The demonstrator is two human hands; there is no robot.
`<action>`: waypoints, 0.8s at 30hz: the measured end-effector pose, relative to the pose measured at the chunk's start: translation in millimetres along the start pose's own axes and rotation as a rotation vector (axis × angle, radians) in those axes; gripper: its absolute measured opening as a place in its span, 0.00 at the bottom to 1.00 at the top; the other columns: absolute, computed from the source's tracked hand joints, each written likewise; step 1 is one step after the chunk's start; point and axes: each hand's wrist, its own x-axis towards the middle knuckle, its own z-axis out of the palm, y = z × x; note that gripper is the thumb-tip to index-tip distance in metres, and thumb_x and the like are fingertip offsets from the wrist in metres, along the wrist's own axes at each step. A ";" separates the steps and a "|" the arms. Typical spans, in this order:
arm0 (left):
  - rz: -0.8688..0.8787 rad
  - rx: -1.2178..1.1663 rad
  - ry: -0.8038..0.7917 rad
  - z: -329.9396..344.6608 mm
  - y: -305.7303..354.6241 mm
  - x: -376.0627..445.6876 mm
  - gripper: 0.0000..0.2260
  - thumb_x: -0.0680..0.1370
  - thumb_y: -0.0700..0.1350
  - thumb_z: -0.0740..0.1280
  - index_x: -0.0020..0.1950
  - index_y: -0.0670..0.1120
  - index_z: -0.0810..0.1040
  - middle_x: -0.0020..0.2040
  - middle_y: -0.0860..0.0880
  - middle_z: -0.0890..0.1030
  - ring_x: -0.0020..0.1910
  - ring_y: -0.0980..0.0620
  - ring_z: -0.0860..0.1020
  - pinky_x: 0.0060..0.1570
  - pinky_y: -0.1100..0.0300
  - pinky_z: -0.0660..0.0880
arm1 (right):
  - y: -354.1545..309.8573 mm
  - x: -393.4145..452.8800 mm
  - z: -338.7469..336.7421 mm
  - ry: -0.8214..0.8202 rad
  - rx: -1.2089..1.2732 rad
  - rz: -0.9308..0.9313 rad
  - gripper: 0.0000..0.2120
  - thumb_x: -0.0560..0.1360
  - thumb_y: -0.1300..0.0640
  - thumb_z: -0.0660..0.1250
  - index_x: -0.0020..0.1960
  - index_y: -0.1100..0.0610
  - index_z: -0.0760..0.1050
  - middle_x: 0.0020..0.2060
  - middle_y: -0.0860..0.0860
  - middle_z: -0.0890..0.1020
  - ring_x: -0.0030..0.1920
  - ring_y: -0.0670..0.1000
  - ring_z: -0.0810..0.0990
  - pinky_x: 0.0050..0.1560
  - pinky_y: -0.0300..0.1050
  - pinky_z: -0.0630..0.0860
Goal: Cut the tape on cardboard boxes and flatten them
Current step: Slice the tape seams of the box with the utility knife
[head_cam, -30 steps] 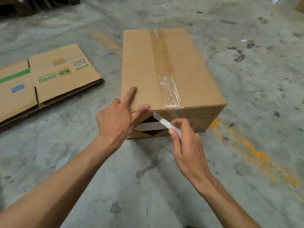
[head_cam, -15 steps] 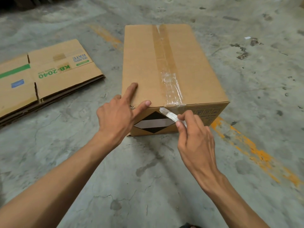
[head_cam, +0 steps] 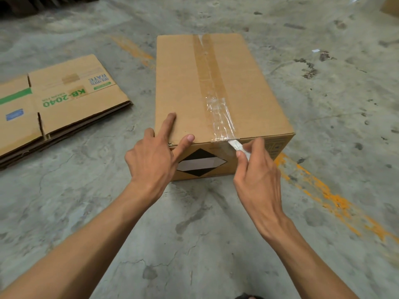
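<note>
A sealed cardboard box [head_cam: 216, 93] stands on the concrete floor [head_cam: 194, 234], its long axis running away from the camera. A strip of brown tape [head_cam: 208, 67] runs down the middle of its top, overlaid near the front edge by wrinkled clear tape [head_cam: 222, 119]. The front face carries a black diamond label [head_cam: 201, 162] with a white band.

The left hand [head_cam: 155, 158] reaches in from the lower left, forearm extended, and rests on the box's near left corner: index finger straight and flat on the top, thumb stretched along the front top edge, the other fingers curled over the left side.

The right hand [head_cam: 257, 175] comes in from the lower right, wrist bent inward, thumb and fingers pinching a small white cutter blade [head_cam: 236, 145]. The blade's tip touches the clear tape right at the front top edge of the box.

To the left lies a stack of flattened cardboard boxes [head_cam: 64, 104], the top one printed "KB-2040" in green. An orange painted line [head_cam: 328, 195] crosses the floor on the right.
</note>
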 end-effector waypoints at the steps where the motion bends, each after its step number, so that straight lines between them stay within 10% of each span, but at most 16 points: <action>1: 0.000 -0.002 0.001 0.7 -0.9 0.2 0.31 0.74 0.74 0.44 0.76 0.65 0.53 0.47 0.45 0.72 0.37 0.43 0.73 0.31 0.56 0.61 | -1.0 4.2 1.7 -0.014 -0.009 -0.012 0.05 0.80 0.56 0.58 0.49 0.56 0.63 0.42 0.52 0.76 0.38 0.58 0.76 0.35 0.51 0.70; 9: 0.017 -0.065 -0.006 2.6 -2.0 3.9 0.31 0.75 0.73 0.47 0.75 0.63 0.57 0.68 0.45 0.66 0.52 0.38 0.77 0.36 0.51 0.65 | 35.5 12.5 -31.8 0.052 -0.087 0.191 0.05 0.79 0.55 0.60 0.51 0.56 0.66 0.42 0.54 0.79 0.44 0.64 0.77 0.37 0.51 0.66; 24: 0.044 -0.179 -0.175 -0.5 11.4 36.2 0.24 0.77 0.70 0.44 0.74 0.70 0.54 0.80 0.55 0.47 0.67 0.35 0.66 0.58 0.42 0.69 | 21.1 39.6 -90.7 -0.352 -0.078 0.131 0.07 0.78 0.47 0.58 0.46 0.49 0.68 0.32 0.46 0.74 0.40 0.56 0.75 0.35 0.49 0.66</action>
